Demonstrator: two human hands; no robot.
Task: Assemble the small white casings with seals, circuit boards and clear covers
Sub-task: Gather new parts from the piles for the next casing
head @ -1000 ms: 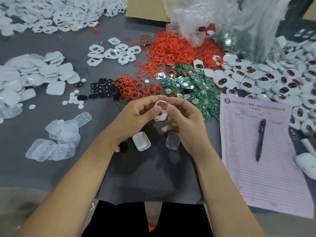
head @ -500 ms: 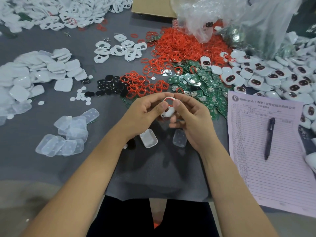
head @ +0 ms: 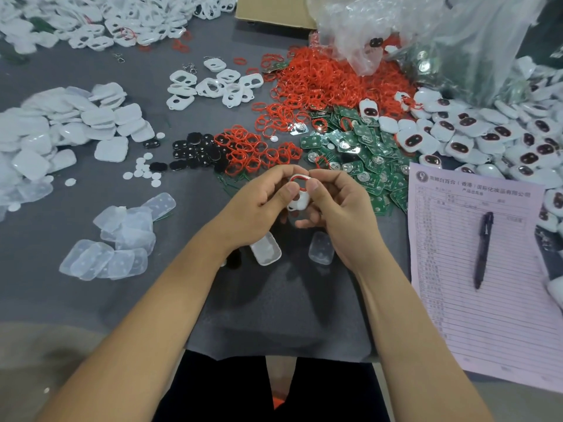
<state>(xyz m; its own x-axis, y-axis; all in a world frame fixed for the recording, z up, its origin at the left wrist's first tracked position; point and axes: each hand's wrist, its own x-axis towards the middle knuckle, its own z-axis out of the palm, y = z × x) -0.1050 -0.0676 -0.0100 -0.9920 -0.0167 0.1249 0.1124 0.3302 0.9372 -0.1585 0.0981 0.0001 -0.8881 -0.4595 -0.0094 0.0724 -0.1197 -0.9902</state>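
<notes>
My left hand (head: 256,208) and my right hand (head: 344,214) together hold a small white casing (head: 300,201) above the grey table. A red seal ring (head: 300,178) sits at the casing's top rim, and both thumbs press on it. Below my hands a white casing half (head: 265,248) and a clear cover (head: 321,248) lie on the mat. A heap of red seals (head: 329,83), a smaller cluster of seals (head: 259,152) and a spread of green circuit boards (head: 362,150) lie just beyond my hands.
Clear covers (head: 115,239) are piled at the left, white shells (head: 61,129) further left, open white frames (head: 213,85) behind. Finished casings (head: 487,138) fill the right. A printed sheet (head: 487,284) with a pen (head: 483,248) lies at right. A plastic bag (head: 426,35) stands at the back.
Both hands keep hold of the casing; the thumbs have shifted slightly along the red seal. The camera view has drifted a little.
</notes>
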